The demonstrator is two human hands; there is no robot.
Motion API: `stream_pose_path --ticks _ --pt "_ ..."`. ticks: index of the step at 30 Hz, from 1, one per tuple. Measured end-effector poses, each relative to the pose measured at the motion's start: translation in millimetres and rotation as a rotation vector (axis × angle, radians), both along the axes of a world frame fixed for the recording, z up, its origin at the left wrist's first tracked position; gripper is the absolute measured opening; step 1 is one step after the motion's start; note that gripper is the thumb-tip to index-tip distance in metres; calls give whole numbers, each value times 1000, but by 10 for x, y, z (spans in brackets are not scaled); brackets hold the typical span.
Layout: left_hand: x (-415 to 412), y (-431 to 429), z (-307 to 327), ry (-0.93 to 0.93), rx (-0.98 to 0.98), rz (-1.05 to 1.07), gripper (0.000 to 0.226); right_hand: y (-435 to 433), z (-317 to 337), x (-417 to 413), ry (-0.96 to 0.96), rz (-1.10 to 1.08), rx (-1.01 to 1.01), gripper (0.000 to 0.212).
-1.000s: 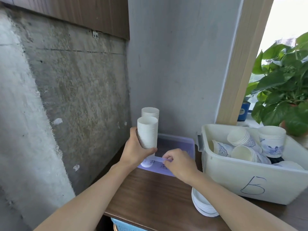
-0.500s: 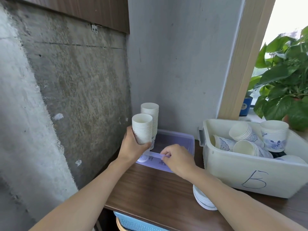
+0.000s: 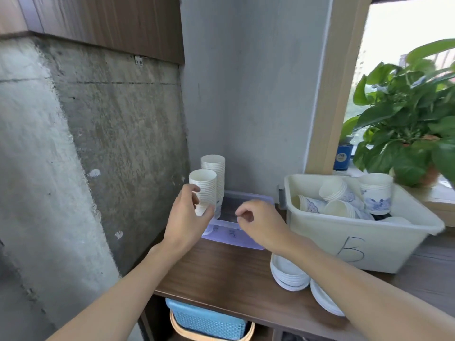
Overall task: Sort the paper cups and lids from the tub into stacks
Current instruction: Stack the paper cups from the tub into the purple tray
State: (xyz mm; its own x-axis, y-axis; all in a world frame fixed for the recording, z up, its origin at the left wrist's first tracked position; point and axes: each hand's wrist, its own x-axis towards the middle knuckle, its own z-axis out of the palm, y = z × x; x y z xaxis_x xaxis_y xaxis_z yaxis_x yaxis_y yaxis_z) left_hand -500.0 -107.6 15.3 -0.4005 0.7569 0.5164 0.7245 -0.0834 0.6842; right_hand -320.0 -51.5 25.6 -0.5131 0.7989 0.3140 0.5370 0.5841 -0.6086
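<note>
Windowside office nook: potted plant [image 3: 408,124], shelf [image 3: 234,274]

Plant [image 3: 408,119]: green leafy pot plant on the window sill, far right.
Blue container [image 3: 341,157]: small, on the sill beside the plant.
Blue basket [image 3: 209,321]: perforated, on the shelf under the worktop [image 3: 221,274].
Worktop: dark wood grain.
Left wall [image 3: 118,143]: rough, stained concrete.
</note>
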Motion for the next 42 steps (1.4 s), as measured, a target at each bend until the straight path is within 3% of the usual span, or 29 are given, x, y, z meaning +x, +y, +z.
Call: stream_pose_path --ticks 7,11,15,23,26,30,33,38,40,42 --pt "909 131 544 100 35 -290 12 -16 417 810 142 -128 213 13" --pt "1412 510 580 228 -39 -428 9 248 428 1505 115 -295 115 14" --pt "1789 961 519 266 -130 -498 14 574 297 1959 -8 -329 13 27" --pt "1958 1486 396 303 -211 -512 14 846 294 1954 -137 -359 -68 31" --pt "1943 1512 357 261 -188 -549 8 863 298 1919 -173 -370 -98 19" --pt "1916 1466 342 151 -124 -621 7 842 284 1913 -78 -456 -74 15" --pt "1907 1418 357 120 -129 -681 24 817 276 1927 63 -563 -21 14" --pt "1901 1381 372 214 -290 -804 85 772 353 1900 298 -635 6 10" --pt "1903 1398 373 136 -276 -819 101 775 386 1849 364 -577 -17 7" --pt "1879 1424 358 -14 -225 -815 100 781 402 1780 439 -511 -32 8"
